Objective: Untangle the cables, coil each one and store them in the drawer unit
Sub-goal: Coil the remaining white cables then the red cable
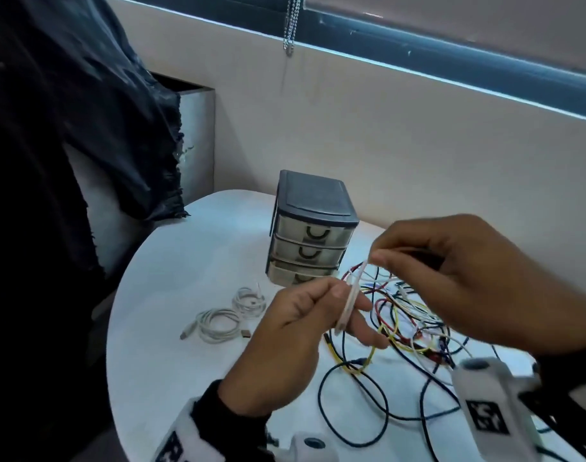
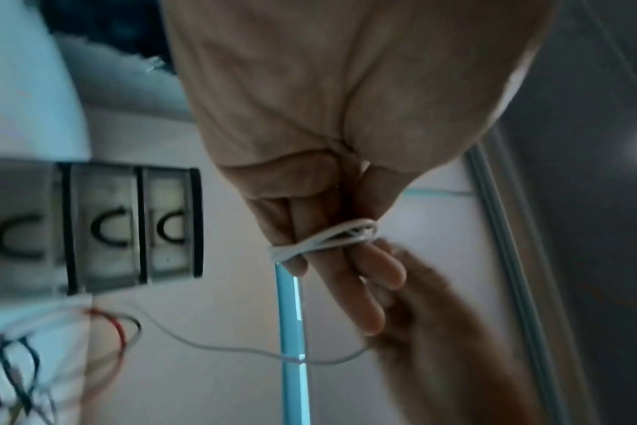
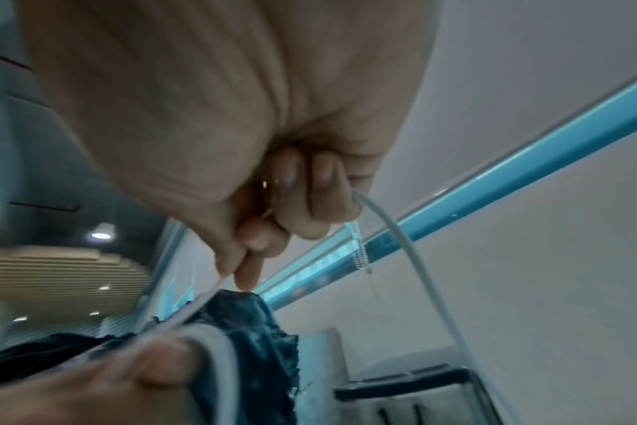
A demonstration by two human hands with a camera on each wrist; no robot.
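A thin white cable (image 1: 350,300) is looped several times round the fingers of my left hand (image 1: 305,328), held above the table; the same loops (image 2: 324,240) show in the left wrist view. My right hand (image 1: 451,278) pinches the cable's free strand (image 3: 393,227) just above and right of the left hand. Below both hands lies a tangle of red, yellow, blue and white cables (image 1: 405,321). Two coiled white cables (image 1: 218,325) (image 1: 250,300) lie on the table left of my hands. The small three-drawer unit (image 1: 313,228) stands behind, all drawers closed.
The round white table (image 1: 171,268) ends near the wall behind the drawer unit. Dark cloth (image 1: 68,111) hangs at the left over a chair. A bead chain (image 1: 291,25) hangs from the window sill above.
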